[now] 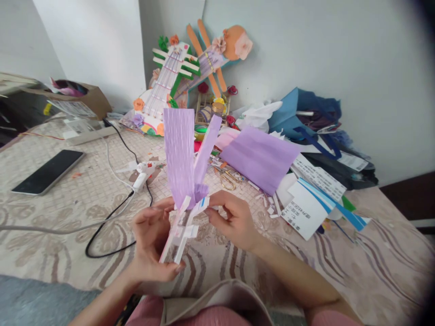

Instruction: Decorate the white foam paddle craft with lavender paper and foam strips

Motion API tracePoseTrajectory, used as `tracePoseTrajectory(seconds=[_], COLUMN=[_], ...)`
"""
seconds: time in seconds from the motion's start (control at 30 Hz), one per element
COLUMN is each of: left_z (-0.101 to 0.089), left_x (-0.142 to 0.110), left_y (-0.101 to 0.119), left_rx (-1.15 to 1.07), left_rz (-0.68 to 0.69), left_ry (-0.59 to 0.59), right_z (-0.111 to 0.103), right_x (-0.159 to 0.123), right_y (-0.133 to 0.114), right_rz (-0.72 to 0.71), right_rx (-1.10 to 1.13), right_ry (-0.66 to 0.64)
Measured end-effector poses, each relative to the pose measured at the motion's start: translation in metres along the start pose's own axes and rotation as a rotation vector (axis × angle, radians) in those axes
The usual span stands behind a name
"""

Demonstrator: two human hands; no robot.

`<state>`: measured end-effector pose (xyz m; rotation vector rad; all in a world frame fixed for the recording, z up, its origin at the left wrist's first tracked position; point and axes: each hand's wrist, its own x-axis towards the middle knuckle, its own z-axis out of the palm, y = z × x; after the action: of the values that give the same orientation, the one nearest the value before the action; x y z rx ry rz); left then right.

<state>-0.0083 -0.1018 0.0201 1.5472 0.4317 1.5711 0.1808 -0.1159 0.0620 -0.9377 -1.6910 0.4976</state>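
Observation:
Between my hands is a small frame of white card strips [181,232], tilted over the near side of the table. Two strips of purple crepe paper [179,154] rise from its upper end, one wide and one narrower. My left hand [152,240] wraps around the frame's left side, its thumb at the lower end. With thumb and index finger my right hand [233,219] pinches near a short white tab at the upper right of the frame. Exactly what lies between those fingertips is partly hidden.
A white glue gun [144,174] with cords lies left of the frame, a phone [49,171] farther left. Gold-handled scissors [231,179] and a purple crepe sheet [260,156] lie beyond my right hand. Paper instruments [166,86] lean on the wall. Printed cards [304,208] lie right.

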Motion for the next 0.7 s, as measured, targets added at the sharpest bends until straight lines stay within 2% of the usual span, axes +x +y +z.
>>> tracePoseTrajectory(seconds=[0.13,0.33,0.5,0.63,0.7], left_z=[-0.002,-0.002,-0.004,-0.005,-0.006], left_x=[-0.002,-0.001,-0.001,0.001,0.001], left_y=[-0.002,-0.001,-0.005,-0.004,-0.002], left_rx=[-0.006,-0.003,0.049,0.132,0.176], left_rz=[-0.007,-0.021,0.010,0.082,0.076], left_ry=[-0.036,-0.020,-0.015,-0.048,-0.080], right_z=[0.002,0.002,-0.002,-0.007,-0.009], right_x=[-0.001,-0.003,-0.002,0.001,0.002], right_y=[-0.001,0.011,0.020,0.018,0.015], right_rz=[-0.112,-0.232,-0.271,-0.260,-0.245], right_rx=[-0.077,-0.131,-0.115,-0.115,-0.127], right_ry=[0.016,-0.045,-0.081,-0.111,-0.118])
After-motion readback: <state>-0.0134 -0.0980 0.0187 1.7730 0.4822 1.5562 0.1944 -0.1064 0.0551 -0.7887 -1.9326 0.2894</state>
